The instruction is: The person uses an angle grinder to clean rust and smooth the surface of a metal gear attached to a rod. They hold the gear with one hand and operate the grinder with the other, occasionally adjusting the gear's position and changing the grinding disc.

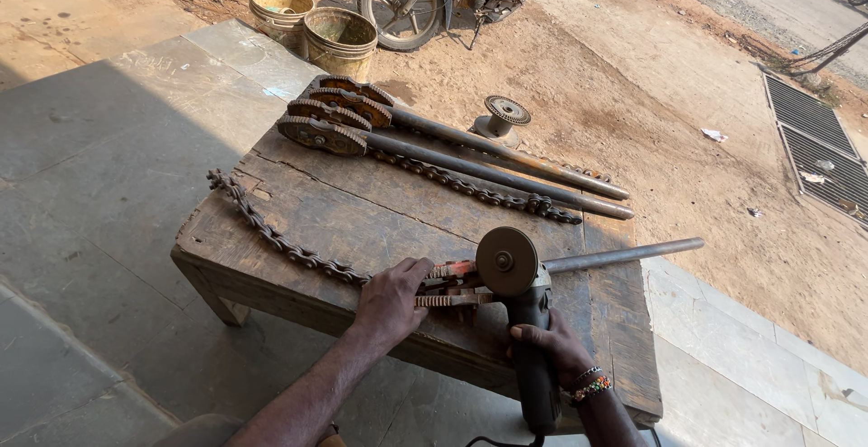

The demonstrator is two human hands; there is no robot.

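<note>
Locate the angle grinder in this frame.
The angle grinder is low and centre-right in the head view, at the near edge of the wooden table, gripped by the right hand, its disc against the chain wrench under the left hand.

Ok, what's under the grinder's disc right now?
The disc sits over the head of a chain wrench that the left hand presses onto the wooden table. The contact spot itself is hidden behind it.

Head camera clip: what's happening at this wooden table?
A person grips an angle grinder in the right hand, its disc over the toothed head of a chain wrench that the left hand presses onto the wooden table. The wrench's chain trails left. Two more chain wrenches lie farther back.
</note>
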